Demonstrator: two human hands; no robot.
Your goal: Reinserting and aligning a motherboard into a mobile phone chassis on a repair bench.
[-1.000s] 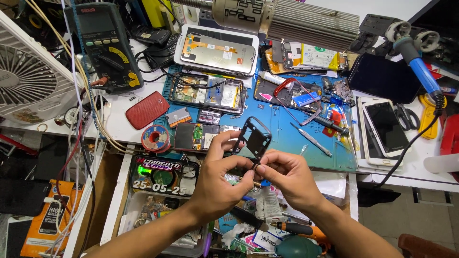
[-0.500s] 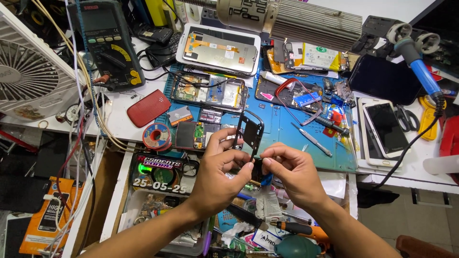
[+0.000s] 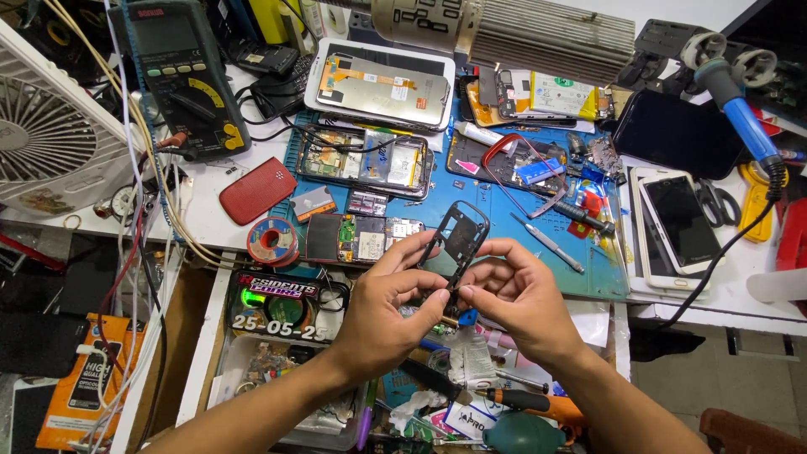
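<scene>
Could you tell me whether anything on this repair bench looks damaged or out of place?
Nothing looks spilled or freshly broken. The odd items are dismantled: an opened phone with bare circuit boards lies on the blue work mat, and both hands, left hand and right hand, hold a bare black plastic phone frame.

Orange package (image 3: 80,387) lower left; two dark phone screens (image 3: 679,220) right.

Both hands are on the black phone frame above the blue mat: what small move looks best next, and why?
Probably steady the black phone frame with the left hand and let the right hand work its lower end: both sets of fingertips already pinch there, the frame held upright and clear of the blue mat.
</scene>
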